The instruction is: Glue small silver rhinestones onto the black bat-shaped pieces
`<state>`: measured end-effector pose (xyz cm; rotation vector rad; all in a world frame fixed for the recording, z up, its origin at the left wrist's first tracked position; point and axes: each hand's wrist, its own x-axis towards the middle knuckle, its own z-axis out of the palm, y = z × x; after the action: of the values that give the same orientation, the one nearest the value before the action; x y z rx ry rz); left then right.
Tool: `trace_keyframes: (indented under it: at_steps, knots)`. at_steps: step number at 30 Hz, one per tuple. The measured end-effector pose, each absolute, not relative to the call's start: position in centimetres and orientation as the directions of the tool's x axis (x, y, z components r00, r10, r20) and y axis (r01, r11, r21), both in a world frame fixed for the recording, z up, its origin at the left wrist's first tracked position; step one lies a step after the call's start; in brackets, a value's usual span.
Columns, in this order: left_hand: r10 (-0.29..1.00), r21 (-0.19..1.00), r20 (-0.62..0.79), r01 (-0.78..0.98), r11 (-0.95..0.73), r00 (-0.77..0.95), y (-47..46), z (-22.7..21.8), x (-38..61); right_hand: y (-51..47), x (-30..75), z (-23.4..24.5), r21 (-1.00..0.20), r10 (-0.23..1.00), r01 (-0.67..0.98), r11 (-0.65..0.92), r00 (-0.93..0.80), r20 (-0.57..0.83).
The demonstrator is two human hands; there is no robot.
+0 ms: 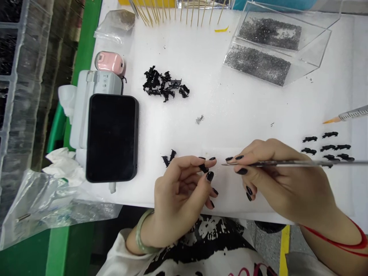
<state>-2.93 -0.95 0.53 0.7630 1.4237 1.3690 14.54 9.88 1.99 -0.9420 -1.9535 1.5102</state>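
Observation:
My left hand [184,191] pinches a small black plastic part [204,168] between thumb and fingertips. My right hand [284,180] grips slim metal tweezers [276,163], their fine point aimed left at the part, a short gap away. Whether the tip carries anything is too small to tell. Just behind my left hand lie loose black parts [168,158] of a similar kind. Farther back sits a pile of black clip-like parts [163,84]. A little heap of tiny metal pieces [199,119] rests on the white surface in front of my hands.
Several black parts [327,147] lie in rows at the right, below an orange-tipped syringe [347,114]. Clear boxes [304,63] of tiny dark pieces stand at the back right. A black-screened device [112,138] and a pink case [110,62] are at left; thin sticks [181,13] line the back.

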Motion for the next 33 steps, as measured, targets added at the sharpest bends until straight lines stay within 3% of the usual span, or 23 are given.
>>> trace_keyframes:
  at_steps: [3, 5, 15, 29, 33]
  knots:
    - [0.924, 0.972, -0.200, -0.188, 0.143, -0.327, -0.96, 0.48, -2.99, 9.98, 14.49, 2.22, -0.978, 0.748, 0.172, -0.116, -0.633, -0.201]
    - [0.923, 0.969, -0.210, -0.193, 0.153, -0.324, -0.98, 0.42, -3.05, 9.99, 14.37, 2.17, -0.969, 0.739, 0.177, -0.174, -0.627, -0.247]
    - [0.909, 0.961, -0.255, -0.188, 0.202, -0.329, -0.83, 0.63, -3.01, 10.16, 13.91, 1.89, -0.968, 0.721, 0.236, -0.080, -0.657, -0.220]
    - [0.917, 0.965, -0.245, -0.167, 0.200, -0.316, -0.86, 0.54, -3.13, 10.36, 14.04, 2.02, -0.968, 0.711, 0.239, -0.075, -0.668, -0.220]
    - [0.913, 0.964, -0.252, -0.161, 0.209, -0.322, -0.91, 0.58, -3.17, 10.15, 13.98, 2.01, -0.976, 0.730, 0.175, -0.126, -0.651, -0.211]
